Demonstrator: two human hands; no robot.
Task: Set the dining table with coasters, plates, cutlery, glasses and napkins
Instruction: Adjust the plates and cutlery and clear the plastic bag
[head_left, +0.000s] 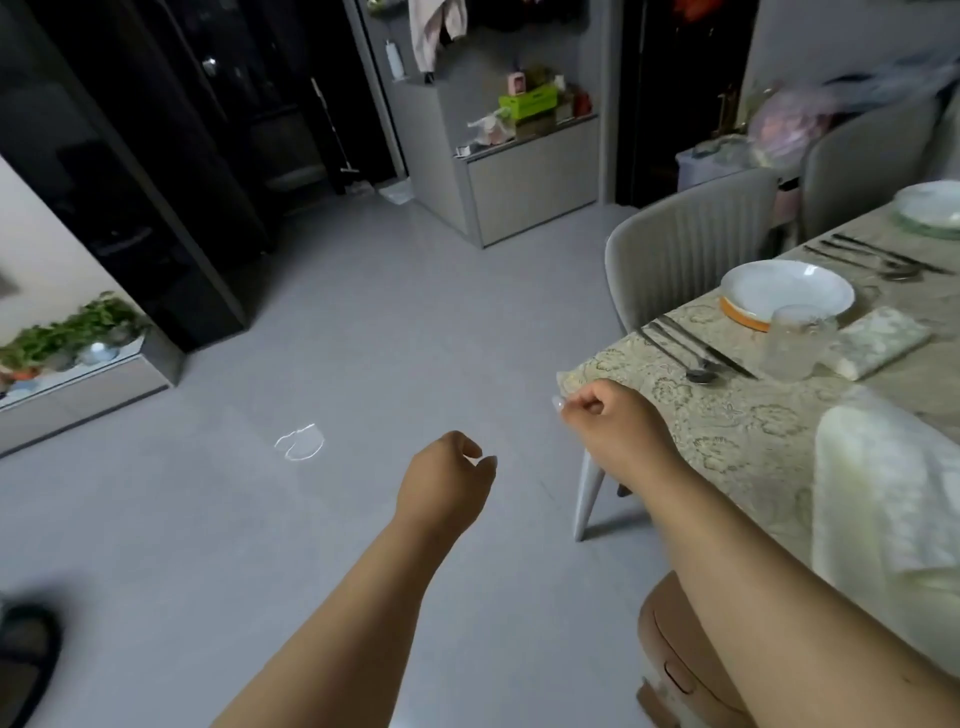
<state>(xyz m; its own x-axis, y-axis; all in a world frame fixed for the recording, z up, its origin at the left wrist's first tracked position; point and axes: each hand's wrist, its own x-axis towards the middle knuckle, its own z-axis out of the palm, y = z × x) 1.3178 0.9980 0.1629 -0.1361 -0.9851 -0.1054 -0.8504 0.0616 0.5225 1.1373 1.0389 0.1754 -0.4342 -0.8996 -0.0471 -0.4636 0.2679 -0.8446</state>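
The dining table (753, 431), under a patterned cloth, fills the right side. One place holds a white plate (787, 293) on an orange coaster (743, 318), a clear glass (795, 345), a folded napkin (878, 340) and dark cutlery (691, 351). Farther back lie more cutlery (878, 257) and stacked plates (930, 208). My right hand (608, 415) hovers at the table's near corner with its fingers curled tight; whether it pinches the cloth edge is unclear. My left hand (447, 478) hangs over the floor, loosely curled and holding nothing.
A grey chair (685, 249) is tucked at the table's left side, and another chair (862, 156) stands farther back. A white folded cloth (883, 493) lies on the near table edge. A pink container (685, 649) stands below my right arm. Grey floor (363, 338) stretches left to dark cabinets.
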